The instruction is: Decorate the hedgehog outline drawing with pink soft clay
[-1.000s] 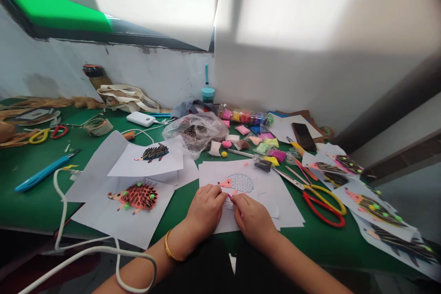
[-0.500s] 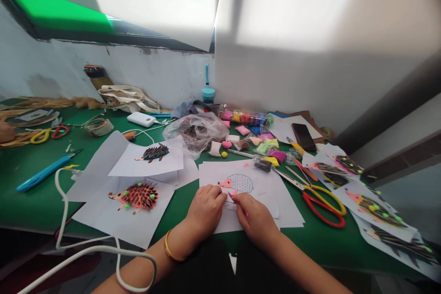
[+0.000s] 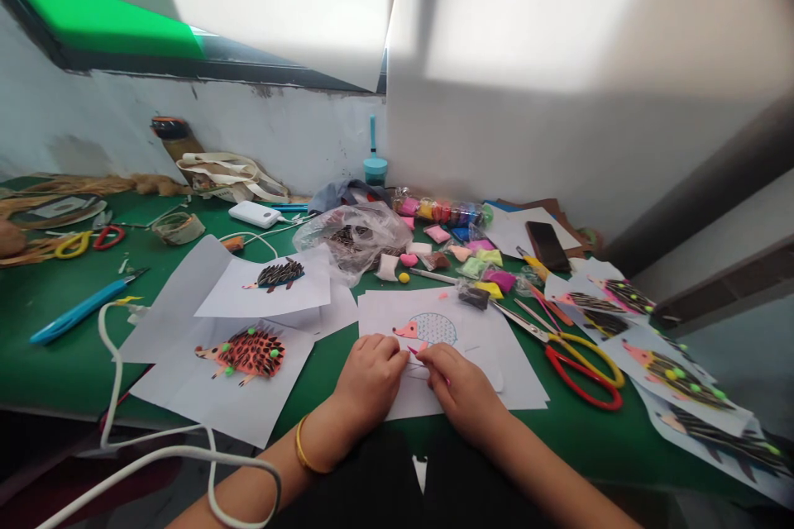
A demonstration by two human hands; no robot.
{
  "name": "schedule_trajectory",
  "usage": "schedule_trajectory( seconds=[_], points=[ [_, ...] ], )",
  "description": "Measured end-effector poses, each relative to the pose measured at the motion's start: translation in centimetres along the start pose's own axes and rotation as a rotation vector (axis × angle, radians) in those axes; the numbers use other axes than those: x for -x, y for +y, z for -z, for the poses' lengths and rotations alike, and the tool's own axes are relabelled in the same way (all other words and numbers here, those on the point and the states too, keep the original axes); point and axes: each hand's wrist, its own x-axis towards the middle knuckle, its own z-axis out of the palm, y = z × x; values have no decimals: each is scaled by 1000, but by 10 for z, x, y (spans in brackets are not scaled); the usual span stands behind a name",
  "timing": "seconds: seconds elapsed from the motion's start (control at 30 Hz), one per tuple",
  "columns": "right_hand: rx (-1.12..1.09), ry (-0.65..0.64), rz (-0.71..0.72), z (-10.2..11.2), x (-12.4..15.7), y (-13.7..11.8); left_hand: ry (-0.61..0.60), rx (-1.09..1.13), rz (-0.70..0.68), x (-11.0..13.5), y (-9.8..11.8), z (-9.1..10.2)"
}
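Observation:
My right hand (image 3: 462, 387) pinches a slim pink pointed tool (image 3: 413, 350), most of it hidden in the fingers. Its tip points toward my left hand (image 3: 370, 374), which rests curled on the paper; whether the left fingertips hold anything is hidden. Under both hands lies white paper (image 3: 514, 372) with a hedgehog drawing (image 3: 434, 329). The animal's face (image 3: 406, 331) is covered in pink clay, and its body is a blue outline with small marks. A bit of pink clay sits just below the body, beside the right fingertips.
Large scissors (image 3: 583, 359) with red and yellow handles lie right of the paper. Behind are bagged clay pieces (image 3: 471, 268) and a plastic bag (image 3: 353, 240). Finished hedgehog pictures (image 3: 248, 355) lie left, others (image 3: 676, 372) right. A white cable (image 3: 155, 455) crosses the left front.
My right hand has rolled slightly and its fingers have shifted over the pink tool, so less of it shows. My left hand has barely moved.

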Motion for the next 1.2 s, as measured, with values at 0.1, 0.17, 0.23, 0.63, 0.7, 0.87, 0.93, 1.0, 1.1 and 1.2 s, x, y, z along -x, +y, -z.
schedule_trajectory(
  seconds=[0.1, 0.17, 0.23, 0.63, 0.7, 0.87, 0.93, 1.0, 1.1, 1.2],
  points=[
    [10, -20, -7, 1, -2, -2, -8, -10, -10, 0, 0, 0],
    [13, -35, -6, 1, -3, -2, -10, -15, -11, 0, 0, 0],
    [16, -45, -11, 1, -3, -1, -9, -17, -10, 0, 0, -1],
    [33, 21, -12, 2, 0, 0, 6, 0, -11, 1, 0, 0],
    [37, 9, 2, 2, -1, -1, 9, -3, -5, 1, 0, 0],
    [64, -16, -3, 0, -2, -1, 7, -11, 1, 0, 1, 0],
    [65, -7, -13, 0, -2, 0, 11, -9, 0, 0, 1, 1],
    [57, 7, -21, 0, -1, 0, 8, -7, -3, 0, 0, 1],
    [41, 18, -19, 0, 0, -1, 6, -3, -4, 0, 0, 1],
    [34, 15, 1, 1, 0, -2, -2, 1, -4, 1, 0, 1]
  ],
)
